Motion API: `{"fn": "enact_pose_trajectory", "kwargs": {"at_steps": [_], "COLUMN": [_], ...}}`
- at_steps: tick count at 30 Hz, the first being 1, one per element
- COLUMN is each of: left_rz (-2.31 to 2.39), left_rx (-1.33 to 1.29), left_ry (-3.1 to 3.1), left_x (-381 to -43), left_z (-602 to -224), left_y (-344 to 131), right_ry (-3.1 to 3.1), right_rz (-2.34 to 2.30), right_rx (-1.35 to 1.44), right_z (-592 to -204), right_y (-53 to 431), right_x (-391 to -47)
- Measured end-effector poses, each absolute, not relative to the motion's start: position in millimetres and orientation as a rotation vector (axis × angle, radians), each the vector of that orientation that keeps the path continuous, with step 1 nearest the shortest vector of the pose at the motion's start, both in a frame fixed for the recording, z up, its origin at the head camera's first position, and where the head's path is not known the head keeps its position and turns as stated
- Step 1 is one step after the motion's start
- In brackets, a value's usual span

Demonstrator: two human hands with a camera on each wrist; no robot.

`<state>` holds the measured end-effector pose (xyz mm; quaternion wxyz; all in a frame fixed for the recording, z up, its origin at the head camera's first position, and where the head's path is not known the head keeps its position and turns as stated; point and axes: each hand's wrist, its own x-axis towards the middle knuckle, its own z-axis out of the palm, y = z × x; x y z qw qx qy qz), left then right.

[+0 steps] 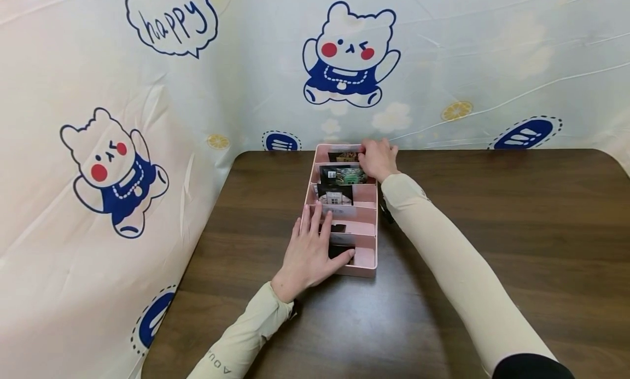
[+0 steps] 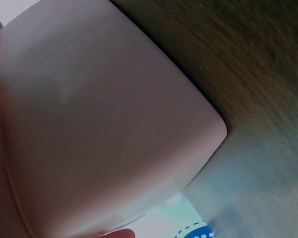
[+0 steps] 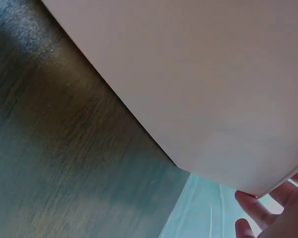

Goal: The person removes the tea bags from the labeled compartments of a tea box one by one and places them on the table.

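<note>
A long pink storage box [image 1: 365,257] with crosswise dividers lies on the table, its long side running away from me. Black packets stand in its compartments: one with a green print [image 1: 344,175], another with a white label [image 1: 336,195]. My left hand [image 1: 309,258] rests over the box's near left part, fingers straight and spread along the left rim, thumb stretched across the nearest compartment. At the far right corner, my right hand [image 1: 380,159] grips the rim. In the right wrist view, its fingers [image 3: 256,207] touch the box's corner. The left hand partly hides the near packets.
The brown wooden table [image 1: 472,204] extends to both sides of the box. A cloth [image 1: 433,56] printed with cartoon bears hangs behind the table and along its left side. A small dark item [image 1: 386,212] shows beside the box's right wall, under the right forearm.
</note>
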<state>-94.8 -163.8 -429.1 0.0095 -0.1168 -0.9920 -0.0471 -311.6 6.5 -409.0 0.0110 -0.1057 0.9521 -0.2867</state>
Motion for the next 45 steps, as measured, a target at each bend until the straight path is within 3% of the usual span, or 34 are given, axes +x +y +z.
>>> {"fn": "enact_pose_trajectory", "kwargs": {"at_steps": [21,45], "left_rz": [-0.159,-0.203], "left_rx": [-0.358,-0.340], "left_ry": [-3.049,-3.038], "left_x": [-95,-95], "left_z": [-430,-431], "left_y": [-161,-161], "right_ry": [3.069,3.099], "right_rz": [-0.880,-1.144], "right_rx": [-0.400,-0.462], "right_z": [-400,-364], "right_y": [28,49], "right_x": [-304,-295]}}
